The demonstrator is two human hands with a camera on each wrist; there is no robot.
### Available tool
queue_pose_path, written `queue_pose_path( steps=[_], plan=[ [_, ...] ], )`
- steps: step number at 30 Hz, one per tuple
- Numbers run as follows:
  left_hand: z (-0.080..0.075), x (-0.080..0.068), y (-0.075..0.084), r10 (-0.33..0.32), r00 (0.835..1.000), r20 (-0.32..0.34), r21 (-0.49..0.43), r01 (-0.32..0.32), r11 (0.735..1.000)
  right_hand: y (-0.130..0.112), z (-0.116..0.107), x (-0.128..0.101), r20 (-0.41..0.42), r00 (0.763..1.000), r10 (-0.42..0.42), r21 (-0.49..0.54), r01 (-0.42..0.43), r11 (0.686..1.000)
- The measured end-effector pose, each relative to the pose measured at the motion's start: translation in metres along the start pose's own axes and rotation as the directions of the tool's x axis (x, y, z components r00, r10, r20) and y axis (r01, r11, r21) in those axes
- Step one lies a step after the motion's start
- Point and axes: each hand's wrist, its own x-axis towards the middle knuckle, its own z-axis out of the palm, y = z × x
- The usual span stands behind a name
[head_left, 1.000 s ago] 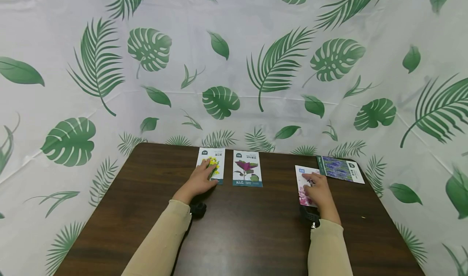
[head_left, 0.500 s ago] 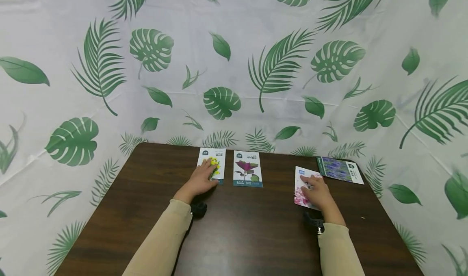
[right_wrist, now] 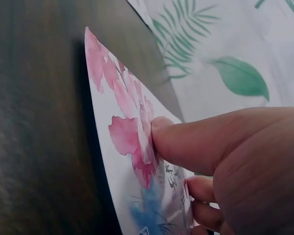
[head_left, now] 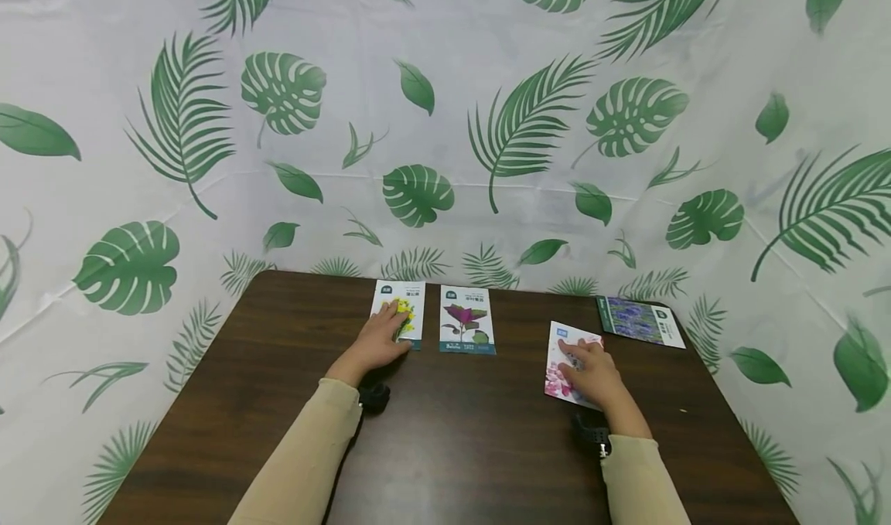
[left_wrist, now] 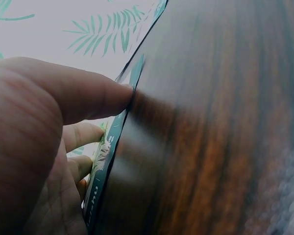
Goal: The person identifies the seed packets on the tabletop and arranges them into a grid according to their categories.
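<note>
My left hand (head_left: 376,341) lies with fingers spread on a yellow-flower seed packet (head_left: 416,294) near the table's far edge. In the left wrist view, the thumb touches the dark green end strip of this packet (left_wrist: 104,169). Fingertips and thumb of my right hand (head_left: 593,370) press on the face of a pink-flower packet (head_left: 556,378), which sits slightly slanted on the table. The right wrist view shows the thumb against the printed petals of that packet (right_wrist: 122,134); its left edge casts a dark shadow. Between the hands lies a purple-flower packet (head_left: 466,320), untouched.
A lavender packet (head_left: 639,322) lies slanted near the far right corner of the dark wooden table (head_left: 445,424). Behind the table hangs a white cloth (head_left: 334,223) with green leaf prints. A small pale speck (head_left: 683,410) sits on the right side.
The right hand has slid the pink-flower packet left and toward the person, apart from the lavender packet it had touched, and turned it a little. The left hand has stayed on its packet.
</note>
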Motion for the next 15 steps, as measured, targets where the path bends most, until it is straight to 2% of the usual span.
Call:
queue_pose_path(
  steps=[7,15],
  plan=[
    [-0.002,-0.003,0.002,-0.010,1.000,-0.001,-0.012,0.010,1.000,-0.008,0.005,-0.006,-0.021,0.999,-0.025,-0.054,0.024,0.998],
    [-0.002,-0.001,0.001,-0.012,1.000,0.007,0.003,0.012,1.000,-0.021,0.004,-0.016,0.025,0.996,-0.086,-0.079,0.088,0.993]
  ],
)
